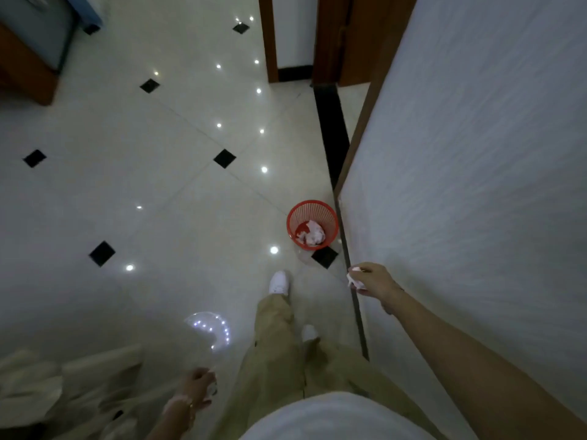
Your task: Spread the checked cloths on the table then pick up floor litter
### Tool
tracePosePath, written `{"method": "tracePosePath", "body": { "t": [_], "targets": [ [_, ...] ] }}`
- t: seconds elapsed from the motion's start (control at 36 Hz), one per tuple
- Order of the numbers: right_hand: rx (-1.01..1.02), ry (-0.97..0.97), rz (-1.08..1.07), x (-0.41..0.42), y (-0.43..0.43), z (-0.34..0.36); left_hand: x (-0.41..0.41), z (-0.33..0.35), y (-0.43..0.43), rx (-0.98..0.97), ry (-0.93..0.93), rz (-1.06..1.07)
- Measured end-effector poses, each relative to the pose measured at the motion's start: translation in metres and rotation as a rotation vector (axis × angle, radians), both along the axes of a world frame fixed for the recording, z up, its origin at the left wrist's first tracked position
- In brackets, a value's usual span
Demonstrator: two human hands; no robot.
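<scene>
Litter is the one task thing in sight: a crumpled white-and-pink scrap (353,278) gripped by the right hand (371,281), fingers curled round it. It is held on the camera side of the red basket (295,217) and towards the wall (476,185), near the basket but not over it. One basket stands on the floor (127,185) close to the wall's foot, with a pale crumpled wad (313,235) lying inside.

The left hand (198,387) hangs far back from the basket, low in the view and blurred. Its fingers are curled and something small and pale shows at the fingertips, but I cannot tell whether it holds anything.

Two white shoes appear, the leading one (279,282) near the basket and the other (308,332) partly hidden by a trouser leg. At least six black diamond tiles show, one (324,256) just beside the basket's base. Pale fabric (47,385) opposite the basket's side is cut off by the frame edge and too blurred to identify.
</scene>
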State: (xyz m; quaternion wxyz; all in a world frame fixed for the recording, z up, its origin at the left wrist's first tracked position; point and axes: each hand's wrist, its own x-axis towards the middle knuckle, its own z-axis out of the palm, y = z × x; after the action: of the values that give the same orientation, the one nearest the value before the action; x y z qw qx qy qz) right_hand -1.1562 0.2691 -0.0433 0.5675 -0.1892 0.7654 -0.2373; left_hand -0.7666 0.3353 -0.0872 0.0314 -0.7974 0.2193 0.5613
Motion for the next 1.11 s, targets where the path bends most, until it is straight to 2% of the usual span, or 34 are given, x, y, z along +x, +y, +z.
{"method": "tracePosePath", "body": {
  "t": [0.28, 0.39, 0.47, 0.67, 0.81, 0.86, 1.06, 1.11],
  "targets": [
    [0.113, -0.063, -0.325, -0.012, -0.105, -0.039, -0.105, -0.010, -0.246, -0.145, 0.177, -0.197],
    [0.149, -0.072, -0.422, -0.015, -0.148, -0.071, -0.162, -0.040, -0.321, -0.155, 0.209, -0.340],
    [0.149, -0.082, -0.454, -0.017, -0.180, -0.108, -0.193, -0.087, -0.358, -0.141, 0.219, -0.461],
    [0.174, -0.056, -0.508, -0.030, -0.235, -0.208, -0.254, -0.182, -0.394, -0.070, 0.176, -0.570],
    [0.179, -0.168, -0.410, -0.036, -0.248, -0.261, -0.279, -0.232, -0.398, -0.046, 0.252, -0.509],
    [0.203, -0.185, -0.369, -0.036, -0.248, -0.262, -0.282, -0.233, -0.394, -0.043, 0.307, -0.474],
    [0.280, -0.241, -0.537, -0.034, -0.220, -0.240, -0.236, -0.229, -0.378, 0.059, 0.207, -0.447],
    [0.307, -0.207, -0.533, -0.033, -0.209, -0.231, -0.225, -0.215, -0.376, 0.055, 0.192, -0.435]
  ]
}}
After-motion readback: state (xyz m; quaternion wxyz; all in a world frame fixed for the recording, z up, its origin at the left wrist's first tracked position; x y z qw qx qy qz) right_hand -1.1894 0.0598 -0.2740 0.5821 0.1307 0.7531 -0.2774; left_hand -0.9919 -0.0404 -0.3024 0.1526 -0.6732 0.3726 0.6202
